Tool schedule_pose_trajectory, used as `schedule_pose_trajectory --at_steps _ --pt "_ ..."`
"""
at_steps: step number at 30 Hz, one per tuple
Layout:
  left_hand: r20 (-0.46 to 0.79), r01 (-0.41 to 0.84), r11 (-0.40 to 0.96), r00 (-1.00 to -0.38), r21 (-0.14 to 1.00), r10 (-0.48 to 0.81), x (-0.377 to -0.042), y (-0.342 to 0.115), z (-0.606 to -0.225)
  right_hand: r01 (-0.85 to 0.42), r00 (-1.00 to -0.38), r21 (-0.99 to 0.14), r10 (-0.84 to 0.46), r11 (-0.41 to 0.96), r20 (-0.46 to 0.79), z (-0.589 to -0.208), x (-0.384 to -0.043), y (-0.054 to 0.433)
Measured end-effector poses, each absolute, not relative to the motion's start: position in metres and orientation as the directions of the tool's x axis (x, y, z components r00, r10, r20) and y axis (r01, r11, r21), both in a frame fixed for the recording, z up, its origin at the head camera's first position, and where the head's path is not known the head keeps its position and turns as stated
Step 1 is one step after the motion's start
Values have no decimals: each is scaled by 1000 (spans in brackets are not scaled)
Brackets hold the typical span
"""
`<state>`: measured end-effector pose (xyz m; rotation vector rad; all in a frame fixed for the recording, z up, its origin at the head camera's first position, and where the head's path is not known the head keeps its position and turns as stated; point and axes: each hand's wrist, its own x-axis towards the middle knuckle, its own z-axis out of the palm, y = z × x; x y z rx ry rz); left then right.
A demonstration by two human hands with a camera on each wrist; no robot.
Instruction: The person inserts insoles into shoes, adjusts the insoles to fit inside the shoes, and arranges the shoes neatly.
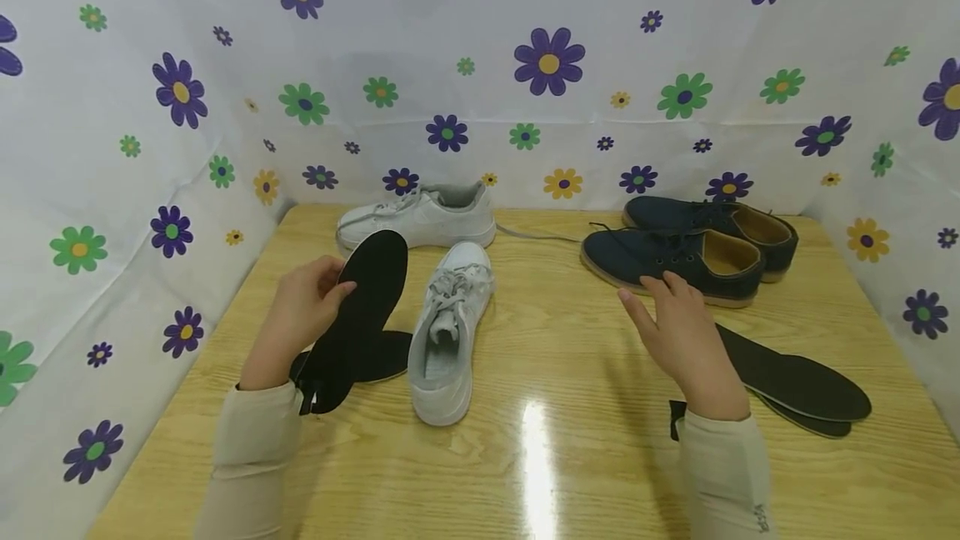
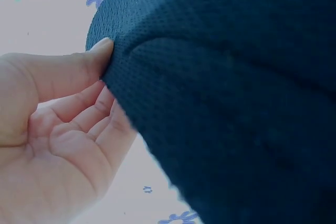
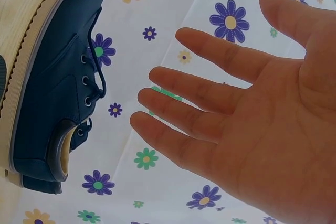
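Observation:
A black insole [image 1: 372, 282] is pinched at its edge between the thumb and fingers of my left hand [image 1: 298, 312], tilted up off the table; the left wrist view shows its textured face [image 2: 210, 87]. Another black insole [image 1: 386, 355] lies on the table beneath it. Just right of these, a white sneaker [image 1: 447, 340] points away from me with its laces loose over the tongue. My right hand [image 1: 678, 340] hovers with fingers spread and holds nothing. Beyond it stands a navy shoe [image 1: 660, 261], also in the right wrist view [image 3: 58, 72].
A second white sneaker [image 1: 427, 215] lies sideways at the back left, with a grey lace [image 1: 540, 233] trailing right. Another navy shoe [image 1: 750, 223] stands behind the first. Two overlapping black insoles [image 1: 810, 386] rest at the right. Flowered cloth [image 1: 465, 23] walls the wooden table [image 1: 570, 340].

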<state>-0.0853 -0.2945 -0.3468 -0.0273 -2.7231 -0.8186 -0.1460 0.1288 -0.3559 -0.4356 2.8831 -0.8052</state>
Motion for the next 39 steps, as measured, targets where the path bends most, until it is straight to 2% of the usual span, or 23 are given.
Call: schedule_pose_trajectory --at_steps 8,12,16,20,29,39 --pt "93 57 863 -996 503 11 -91 -325 -369 -242 -951 -519 -306 820 -40 -354 -147 129" --pt "77 85 879 -996 470 55 -101 -339 -374 -249 -950 -517 -311 819 -36 -353 -148 128" --pt "78 112 894 -993 433 87 -125 -348 -371 -251 -949 -513 -314 821 -39 -354 -149 128" --pt "19 108 907 -994 408 109 -154 -344 -369 -250 -949 -505 -312 826 -41 -355 -149 129" --pt "-86 188 879 -965 438 249 -199 -328 -393 -247 -950 -509 -309 825 -40 -357 -146 131" --pt "-143 79 910 -978 407 149 -203 -330 -413 -245 -950 -516 -310 821 -43 -360 -146 128"
